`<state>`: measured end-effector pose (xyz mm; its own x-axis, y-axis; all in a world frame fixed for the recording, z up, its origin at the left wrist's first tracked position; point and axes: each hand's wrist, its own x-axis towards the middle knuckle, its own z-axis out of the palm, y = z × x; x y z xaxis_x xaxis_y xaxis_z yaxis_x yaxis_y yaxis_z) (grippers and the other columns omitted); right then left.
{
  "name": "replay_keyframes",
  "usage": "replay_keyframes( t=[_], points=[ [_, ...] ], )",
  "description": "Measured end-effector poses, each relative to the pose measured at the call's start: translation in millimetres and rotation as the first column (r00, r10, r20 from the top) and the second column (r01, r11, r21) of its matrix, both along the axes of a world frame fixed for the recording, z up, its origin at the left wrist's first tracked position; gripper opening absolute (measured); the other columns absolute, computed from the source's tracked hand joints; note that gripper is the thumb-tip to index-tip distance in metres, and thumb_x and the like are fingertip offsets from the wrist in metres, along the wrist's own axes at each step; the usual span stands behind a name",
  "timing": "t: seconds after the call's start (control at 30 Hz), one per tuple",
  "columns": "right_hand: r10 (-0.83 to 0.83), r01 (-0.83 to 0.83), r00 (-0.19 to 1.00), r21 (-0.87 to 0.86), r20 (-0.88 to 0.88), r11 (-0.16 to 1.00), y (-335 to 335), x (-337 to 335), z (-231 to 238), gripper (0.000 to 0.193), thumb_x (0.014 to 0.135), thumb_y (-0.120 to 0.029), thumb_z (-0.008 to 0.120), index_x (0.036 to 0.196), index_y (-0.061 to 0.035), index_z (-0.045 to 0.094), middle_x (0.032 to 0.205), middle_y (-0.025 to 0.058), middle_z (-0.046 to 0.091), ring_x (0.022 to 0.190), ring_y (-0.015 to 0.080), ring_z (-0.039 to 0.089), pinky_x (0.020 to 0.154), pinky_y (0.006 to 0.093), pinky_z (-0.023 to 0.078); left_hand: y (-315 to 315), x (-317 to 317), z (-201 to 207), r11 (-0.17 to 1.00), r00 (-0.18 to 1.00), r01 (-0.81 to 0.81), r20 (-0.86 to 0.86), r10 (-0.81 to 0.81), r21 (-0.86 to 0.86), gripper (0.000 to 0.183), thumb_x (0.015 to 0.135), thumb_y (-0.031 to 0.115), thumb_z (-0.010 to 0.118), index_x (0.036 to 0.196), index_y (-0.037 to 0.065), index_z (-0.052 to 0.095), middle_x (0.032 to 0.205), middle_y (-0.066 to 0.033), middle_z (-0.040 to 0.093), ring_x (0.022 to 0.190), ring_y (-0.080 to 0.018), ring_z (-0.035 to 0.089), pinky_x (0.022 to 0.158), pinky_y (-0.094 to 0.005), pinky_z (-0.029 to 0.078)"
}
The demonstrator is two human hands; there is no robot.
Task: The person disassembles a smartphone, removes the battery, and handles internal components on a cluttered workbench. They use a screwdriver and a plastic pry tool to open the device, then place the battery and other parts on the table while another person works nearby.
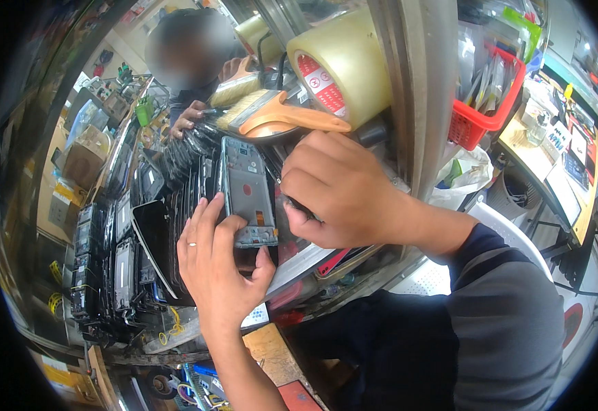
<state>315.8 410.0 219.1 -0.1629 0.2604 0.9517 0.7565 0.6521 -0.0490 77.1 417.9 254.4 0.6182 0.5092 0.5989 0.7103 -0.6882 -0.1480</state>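
"Clearance?"

"Tight. The phone frame (249, 185) lies just right of a packed row of dark slabs (191, 181); a brush (271, 113) and tape roll (353, 65) crowd its upper right, a metal post (418, 103) beyond."

"Hands?"

"Left hand (220, 264): fingers parted, index tip at the frame's lower left, thumb apart below. Right hand (336, 185): fingers curled, near the frame's right edge; whether they grip anything, I cannot tell."

"Condition?"

"Blue-grey rim, grey bed, red round spot, orange patch low down."
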Motion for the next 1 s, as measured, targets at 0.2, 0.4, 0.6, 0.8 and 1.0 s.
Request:
replay_keyframes(
  t=[0.2, 0.4, 0.6, 0.8, 1.0],
  points=[
    [-0.021, 0.022, 1.000, -0.057, 0.009, 0.998, -4, 1, -2, 0.025, 0.071, -0.017, 0.080, 0.087, -0.0102, 0.062, 0.091, 0.0056, 0.056, 0.089, 0.0263, 0.059, 0.079, 0.0391, 0.048, -1, -2, -4, 1.000, 1.000, -0.011, 0.014, 0.011, 0.001, 0.046, 0.073, 0.021, 0.083, 0.113, 0.009, 0.064, 0.139, -0.0193, 0.065, 0.136, -0.0439, 0.059, 0.116, -0.0574, 0.042],
    [-0.040, 0.043, 0.998, -0.087, 0.044, 0.995, -6, 2, -2, 0.025, 0.071, -0.019, 0.082, 0.086, -0.0122, 0.063, 0.089, 0.0040, 0.056, 0.084, 0.0243, 0.061, 0.075, 0.0369, 0.048, -1, -13, -21, 0.999, 0.993, -0.010, 0.122, 0.006, 0.035, 0.054, 0.072, 0.025, 0.097, 0.106, 0.007, 0.058, 0.126, -0.0237, 0.067, 0.123, -0.0474, 0.063, 0.113, -0.0592, 0.046],
    [0.018, -0.014, 0.999, -0.098, 0.043, 0.995, -8, 7, 0, 0.030, 0.069, -0.019, 0.084, 0.090, -0.0115, 0.063, 0.092, 0.0048, 0.058, 0.085, 0.0243, 0.061, 0.074, 0.0368, 0.047, 0, -20, -30, 0.997, 0.995, -0.019, 0.101, 0.011, 0.077, 0.064, 0.072, 0.037, 0.099, 0.107, 0.009, 0.054, 0.128, -0.0259, 0.069, 0.124, -0.0453, 0.065, 0.114, -0.0596, 0.045],
    [0.026, -0.023, 0.999, -0.092, 0.041, 0.996, -9, 8, -5, 0.030, 0.072, -0.015, 0.083, 0.095, -0.0092, 0.064, 0.097, 0.0064, 0.062, 0.084, 0.0262, 0.064, 0.076, 0.0382, 0.050, -2, -21, -32, 0.995, 0.994, -0.033, 0.106, 0.023, 0.090, 0.066, 0.073, 0.044, 0.098, 0.106, 0.010, 0.053, 0.131, -0.0267, 0.070, 0.124, -0.0432, 0.066, 0.116, -0.0599, 0.043],
    [0.011, -0.006, 0.998, -0.091, 0.054, 0.996, -10, 9, -5, 0.027, 0.075, -0.014, 0.084, 0.096, -0.0073, 0.068, 0.102, 0.0073, 0.066, 0.085, 0.0263, 0.066, 0.077, 0.0375, 0.052, -2, -21, -34, 0.995, 0.993, -0.044, 0.115, 0.034, 0.086, 0.067, 0.073, 0.045, 0.098, 0.106, 0.010, 0.052, 0.133, -0.0270, 0.069, 0.123, -0.0435, 0.066, 0.116, -0.0601, 0.043]
  ],
)
